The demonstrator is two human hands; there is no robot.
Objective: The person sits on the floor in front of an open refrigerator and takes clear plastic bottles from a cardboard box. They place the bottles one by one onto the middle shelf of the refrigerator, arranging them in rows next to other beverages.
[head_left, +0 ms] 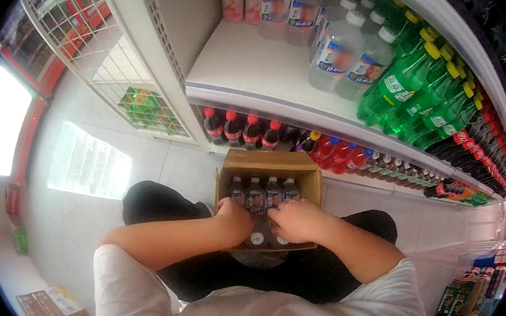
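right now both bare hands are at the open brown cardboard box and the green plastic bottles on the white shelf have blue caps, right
Not blue: the head view shows yellow caps on the green plastic bottles on the white shelf. The bare left hand and bare right hand are indeed at the open brown cardboard box.

The white shelf (244, 59) carries pink cartons (233, 4), clear bottles (332, 58) and green bottles (393, 93)
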